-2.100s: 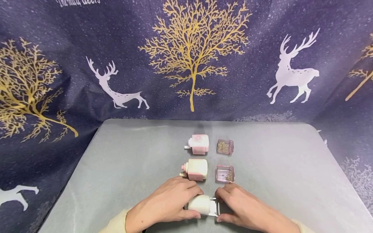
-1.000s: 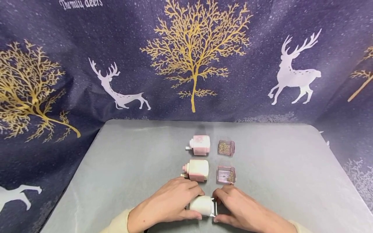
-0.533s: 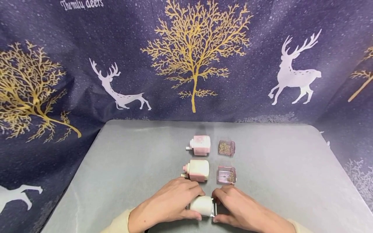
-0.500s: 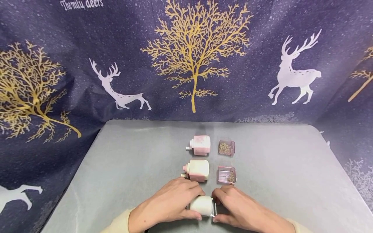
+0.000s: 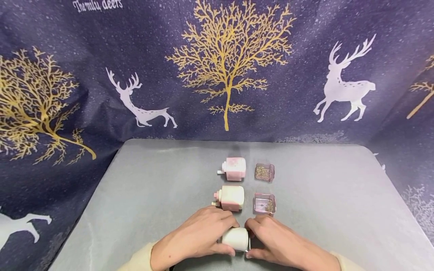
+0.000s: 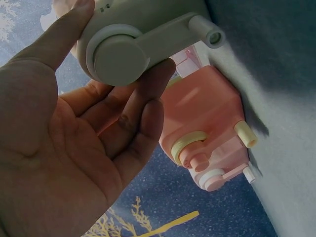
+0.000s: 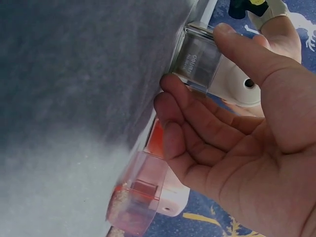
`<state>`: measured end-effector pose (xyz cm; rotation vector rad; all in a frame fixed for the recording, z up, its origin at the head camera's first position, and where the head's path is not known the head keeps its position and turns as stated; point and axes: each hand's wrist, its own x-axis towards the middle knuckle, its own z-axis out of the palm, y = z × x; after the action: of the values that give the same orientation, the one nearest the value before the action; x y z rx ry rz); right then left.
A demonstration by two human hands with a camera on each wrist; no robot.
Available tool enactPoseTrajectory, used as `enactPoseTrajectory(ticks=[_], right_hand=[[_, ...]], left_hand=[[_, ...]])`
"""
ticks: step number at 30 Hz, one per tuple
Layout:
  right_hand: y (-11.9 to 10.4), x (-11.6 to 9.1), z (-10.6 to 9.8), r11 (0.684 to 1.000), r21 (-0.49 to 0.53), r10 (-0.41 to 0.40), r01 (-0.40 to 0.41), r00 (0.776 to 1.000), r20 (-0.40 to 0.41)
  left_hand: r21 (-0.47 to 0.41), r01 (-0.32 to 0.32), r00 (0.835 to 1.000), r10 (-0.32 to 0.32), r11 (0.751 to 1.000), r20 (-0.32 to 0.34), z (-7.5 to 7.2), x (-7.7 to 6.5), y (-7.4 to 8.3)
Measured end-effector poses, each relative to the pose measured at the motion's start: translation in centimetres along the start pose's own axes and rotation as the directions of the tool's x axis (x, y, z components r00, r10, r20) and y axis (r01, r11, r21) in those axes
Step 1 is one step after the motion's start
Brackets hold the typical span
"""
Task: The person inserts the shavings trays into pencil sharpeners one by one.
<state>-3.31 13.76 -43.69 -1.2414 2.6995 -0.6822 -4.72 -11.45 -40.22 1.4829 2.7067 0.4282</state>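
Observation:
A cream hand-crank pencil sharpener [image 5: 235,239] stands at the near middle of the table. My left hand [image 5: 200,235] grips its body from the crank side, thumb in front and fingers behind. In the left wrist view its crank handle [image 6: 173,34] juts past the fingers. My right hand [image 5: 276,241] pinches the see-through drawer [image 7: 197,57] at the sharpener's opposite end, between thumb and fingertips. The drawer sits below the pencil hole [image 7: 249,83]. In the head view, only a thin edge of the drawer shows beyond the body.
Behind stand a cream-and-pink sharpener [image 5: 232,198] and a pink-and-white sharpener [image 5: 234,168]. Right of them lie two pink see-through drawers, the nearer drawer [image 5: 259,205] with few shavings and the farther drawer [image 5: 269,171] with more. The grey table [image 5: 152,177] meets a patterned cloth [image 5: 271,113].
My right hand has moved left toward the sharpener. The drawer, which stuck well out of the body, has slid in until little of it shows. My left hand keeps its grip.

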Motion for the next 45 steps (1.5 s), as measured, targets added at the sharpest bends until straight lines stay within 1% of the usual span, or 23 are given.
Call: enactPoseTrajectory(ticks=[7, 17, 22, 26, 33, 36, 45], right_hand=[[0.0, 0.4, -0.1, 1.000, 0.019, -0.015, 0.015, 1.000, 0.014], [-0.1, 1.0, -0.1, 1.000, -0.017, -0.021, 0.021, 1.000, 0.016], [-0.1, 1.3, 0.1, 0.999, -0.001, -0.050, 0.050, 0.999, -0.010], [-0.4, 1.5, 0.0, 0.998, -0.028, -0.061, 0.060, 0.998, -0.020], [-1.2, 2.0, -0.3, 0.994, -0.100, -0.034, 0.036, 0.999, 0.024], [-1.4, 2.1, -0.3, 0.991, -0.126, -0.037, 0.039, 0.999, 0.024], [-1.3, 2.1, -0.2, 0.990, -0.137, -0.035, 0.036, 0.999, 0.016]], left_hand=[[0.005, 0.003, 1.000, -0.003, 1.000, -0.003, 0.1, -0.1, 0.0], [0.012, -0.002, 1.000, 0.002, 1.000, -0.004, 0.1, -0.1, 0.0], [0.024, -0.008, 1.000, 0.008, 1.000, -0.003, 0.1, -0.1, 0.0], [0.033, -0.013, 1.000, 0.013, 0.999, -0.005, 0.1, 0.0, -0.1], [0.032, -0.013, 1.000, 0.013, 0.999, -0.007, 0.0, 0.1, 0.0], [0.037, -0.016, 1.000, 0.016, 0.999, -0.008, 0.0, 0.2, 0.0], [0.028, -0.005, 1.000, 0.005, 1.000, 0.003, -0.1, 0.2, 0.0]])
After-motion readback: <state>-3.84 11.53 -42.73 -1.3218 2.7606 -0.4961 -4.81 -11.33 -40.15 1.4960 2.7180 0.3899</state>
